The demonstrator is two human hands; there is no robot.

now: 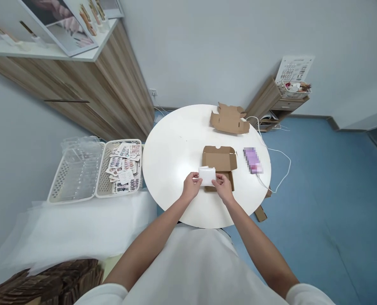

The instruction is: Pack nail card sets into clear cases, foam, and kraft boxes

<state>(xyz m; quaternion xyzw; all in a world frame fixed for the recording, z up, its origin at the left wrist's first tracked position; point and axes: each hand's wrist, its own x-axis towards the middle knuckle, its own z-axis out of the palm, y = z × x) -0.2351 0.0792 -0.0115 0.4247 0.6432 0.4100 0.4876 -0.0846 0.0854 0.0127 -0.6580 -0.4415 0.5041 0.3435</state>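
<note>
Between my two hands is a small white wrapped packet, perhaps folded foam or paper; its contents are hidden. My left hand pinches its left edge, and my right hand grips the right edge. The packet is held over an open brown cardboard box, whose lid stands raised on the far side. Part of the box's inside is covered by the packet and my right hand. Both rest above a round white table.
An unfolded cardboard box lies at the table's far side. On the right, a purple phone-like object is joined to a white cable. To the left stand a basket of nail-tip cards, a basket of clear plastic trays and white sheets.
</note>
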